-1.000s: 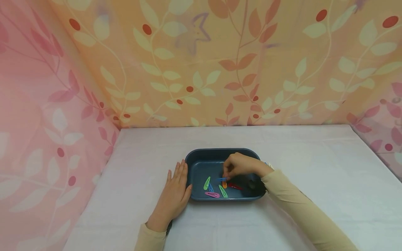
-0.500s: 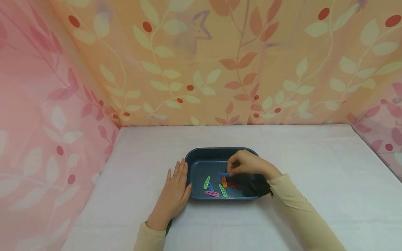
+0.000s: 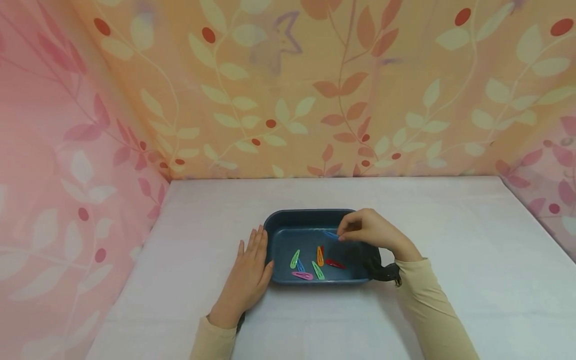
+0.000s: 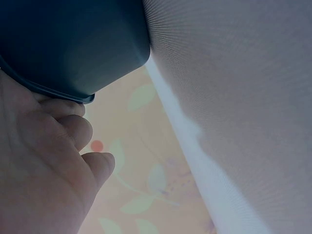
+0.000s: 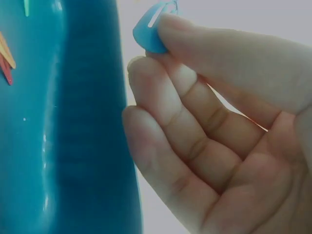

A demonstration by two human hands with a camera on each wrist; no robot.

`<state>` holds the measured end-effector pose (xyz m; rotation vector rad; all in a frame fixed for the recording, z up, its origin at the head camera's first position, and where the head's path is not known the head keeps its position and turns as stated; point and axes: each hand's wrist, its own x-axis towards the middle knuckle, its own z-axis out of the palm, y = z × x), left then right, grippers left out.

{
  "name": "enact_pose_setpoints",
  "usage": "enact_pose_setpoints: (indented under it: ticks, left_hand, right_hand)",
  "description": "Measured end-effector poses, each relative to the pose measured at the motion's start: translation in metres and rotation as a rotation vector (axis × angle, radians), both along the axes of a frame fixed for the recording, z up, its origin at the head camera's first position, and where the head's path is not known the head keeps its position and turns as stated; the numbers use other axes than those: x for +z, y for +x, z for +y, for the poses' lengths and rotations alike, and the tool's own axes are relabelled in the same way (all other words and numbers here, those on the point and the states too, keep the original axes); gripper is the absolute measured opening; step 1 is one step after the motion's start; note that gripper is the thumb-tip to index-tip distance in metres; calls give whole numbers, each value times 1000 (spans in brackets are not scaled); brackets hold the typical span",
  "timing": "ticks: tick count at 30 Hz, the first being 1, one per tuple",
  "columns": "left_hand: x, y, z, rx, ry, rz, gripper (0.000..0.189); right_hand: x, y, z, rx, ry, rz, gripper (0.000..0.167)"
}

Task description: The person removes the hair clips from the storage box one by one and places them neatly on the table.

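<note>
In the head view, a dark blue tray (image 3: pixel 283 237) sits on the table. My right hand (image 3: pixel 375 232) is over its right part and pinches a blue snap hair clip (image 3: pixel 331 234) between thumb and forefinger. The right wrist view shows the same blue clip (image 5: pixel 148 31) at the fingertips, beside the tray wall. My left hand (image 3: pixel 247 275) rests with straight fingers against the tray's left side. Inside the tray lie a pink clip (image 3: pixel 302 275), another blue clip (image 3: pixel 300 266), green clips (image 3: pixel 294 259), an orange clip (image 3: pixel 320 256) partly over a red one, and another red clip (image 3: pixel 335 264).
A white cloth (image 3: pixel 216 210) covers the table around the tray. Leaf-patterned orange fabric (image 3: pixel 288 100) hangs behind the far edge, with pink fabric (image 3: pixel 45 175) along the left. A black strap (image 3: pixel 384 271) shows below my right wrist.
My right hand has lifted the blue clip away from the orange one and moved it back and to the right. My left hand stays at the tray's side.
</note>
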<state>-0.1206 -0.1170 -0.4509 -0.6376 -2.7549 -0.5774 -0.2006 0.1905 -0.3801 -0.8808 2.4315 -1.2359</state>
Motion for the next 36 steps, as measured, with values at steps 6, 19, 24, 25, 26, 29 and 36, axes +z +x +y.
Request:
enact_pose_setpoints:
  ticks: [6, 19, 24, 25, 26, 29, 36]
  left_hand:
    - [-1, -1, 0, 5, -7, -9, 64]
    - [0, -2, 0, 9, -10, -4, 63]
    - [1, -1, 0, 12, -7, -11, 64]
    - [1, 0, 0, 13, -6, -13, 64]
    - [1, 0, 0, 14, -4, -14, 64]
    - [1, 0, 0, 16, -4, -20, 65]
    - [0, -1, 0, 4, 12, -13, 64]
  right_hand:
    - [-3, 3, 8, -64, -40, -9, 3]
    - [-5, 7, 18, -148, -80, 39, 5]
    - [-3, 9, 23, -208, -66, -9, 8]
    - [-3, 9, 24, -216, -66, -9, 8]
    - [-3, 9, 25, -224, -70, -10, 8]
    - [-2, 8, 30, -249, -69, -7, 7]
    - [-1, 8, 44, -302, -61, -12, 6]
